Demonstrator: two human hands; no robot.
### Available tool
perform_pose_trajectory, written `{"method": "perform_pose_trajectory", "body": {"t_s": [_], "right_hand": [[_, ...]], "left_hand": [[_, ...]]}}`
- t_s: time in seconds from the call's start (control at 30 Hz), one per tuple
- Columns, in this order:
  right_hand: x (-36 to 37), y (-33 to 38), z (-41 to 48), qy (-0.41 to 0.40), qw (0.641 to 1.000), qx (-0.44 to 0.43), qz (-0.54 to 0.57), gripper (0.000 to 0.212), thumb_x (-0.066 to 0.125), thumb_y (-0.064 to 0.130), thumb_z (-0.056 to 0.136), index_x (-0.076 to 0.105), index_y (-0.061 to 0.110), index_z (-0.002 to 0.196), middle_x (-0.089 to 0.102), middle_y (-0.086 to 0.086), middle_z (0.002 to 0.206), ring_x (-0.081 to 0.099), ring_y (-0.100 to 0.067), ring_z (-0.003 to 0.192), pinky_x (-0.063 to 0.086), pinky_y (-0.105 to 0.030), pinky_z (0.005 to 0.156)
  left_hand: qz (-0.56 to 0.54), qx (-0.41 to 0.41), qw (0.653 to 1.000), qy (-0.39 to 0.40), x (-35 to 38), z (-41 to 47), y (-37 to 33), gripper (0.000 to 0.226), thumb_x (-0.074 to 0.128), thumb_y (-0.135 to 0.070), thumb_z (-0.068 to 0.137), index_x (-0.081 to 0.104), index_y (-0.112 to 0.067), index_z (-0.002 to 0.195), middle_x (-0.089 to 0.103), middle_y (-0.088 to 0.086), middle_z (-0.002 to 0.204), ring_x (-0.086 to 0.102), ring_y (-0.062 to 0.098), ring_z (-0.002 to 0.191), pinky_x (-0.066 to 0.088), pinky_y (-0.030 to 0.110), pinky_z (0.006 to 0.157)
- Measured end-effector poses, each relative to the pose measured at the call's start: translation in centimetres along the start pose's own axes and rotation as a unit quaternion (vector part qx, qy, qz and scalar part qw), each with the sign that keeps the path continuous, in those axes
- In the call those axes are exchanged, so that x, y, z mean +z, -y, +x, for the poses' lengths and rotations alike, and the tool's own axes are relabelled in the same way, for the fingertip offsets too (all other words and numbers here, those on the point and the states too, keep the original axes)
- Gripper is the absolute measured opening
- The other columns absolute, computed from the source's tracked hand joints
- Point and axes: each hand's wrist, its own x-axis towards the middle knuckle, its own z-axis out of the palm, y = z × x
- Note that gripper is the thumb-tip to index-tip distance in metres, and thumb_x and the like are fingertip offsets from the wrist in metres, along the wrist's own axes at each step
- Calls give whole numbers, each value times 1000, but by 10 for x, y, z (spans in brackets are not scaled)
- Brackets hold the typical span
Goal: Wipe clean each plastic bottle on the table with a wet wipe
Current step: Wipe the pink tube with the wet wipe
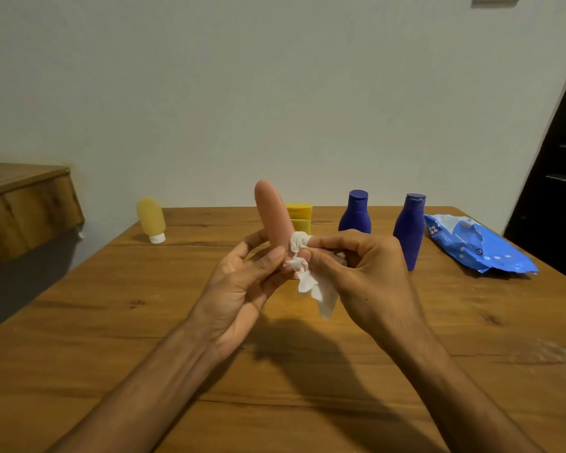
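My left hand [242, 282] grips the lower end of a pink plastic bottle [273, 212], held upright above the table's middle. My right hand [360, 269] pinches a white wet wipe [303, 256], wrapped over a fingertip and pressed against the bottle's lower right side; the rest of the wipe hangs down. A pale yellow bottle [151, 219] stands cap-down at the far left. Behind the pink bottle stands a bright yellow bottle [299, 217]. Two dark blue bottles [356, 214] [410, 230] stand to the right.
A blue wet-wipe pack [471, 243] lies at the far right of the wooden table [111, 322]. A wooden shelf [23, 204] juts out at the left. A dark door or cabinet [556, 191] borders the right side.
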Motion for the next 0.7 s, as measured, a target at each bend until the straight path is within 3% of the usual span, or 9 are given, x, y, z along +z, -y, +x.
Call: {"method": "perform_pose_trajectory", "body": {"t_s": [0.13,0.27,0.4,0.7], "right_hand": [[3,-2,-1,12,1000,4,-6,14,71,20,78,67,32,83,66,16,85,61,6,82,50,-9,65],[1,-6,2,-9,1000,12,-9,13,70,19,79,70,25,90,67,14,87,62,5,82,50,-10,65],[0,-2,1,9,1000,3,-15,13,71,19,78,67,31,82,66,16,81,62,5,80,50,-9,64],[2,-4,1,-33,998,-18,-44,14,72,21,77,68,31,86,63,20,85,60,7,84,50,-9,68]], "left_hand": [[48,8,999,-12,2,-2,2,63,69,-5,70,54,-8,131,71,13,114,72,21,96,59,24,69],[12,-2,1000,-13,1,-2,2,54,64,-1,74,57,-4,127,70,16,116,72,22,94,60,25,70],[7,-6,1000,-6,2,-3,2,51,61,-5,79,56,-4,130,70,17,117,71,21,95,60,30,81],[89,22,996,-17,6,-3,3,54,66,-5,75,55,-4,129,73,15,110,72,21,93,60,27,76]]}}
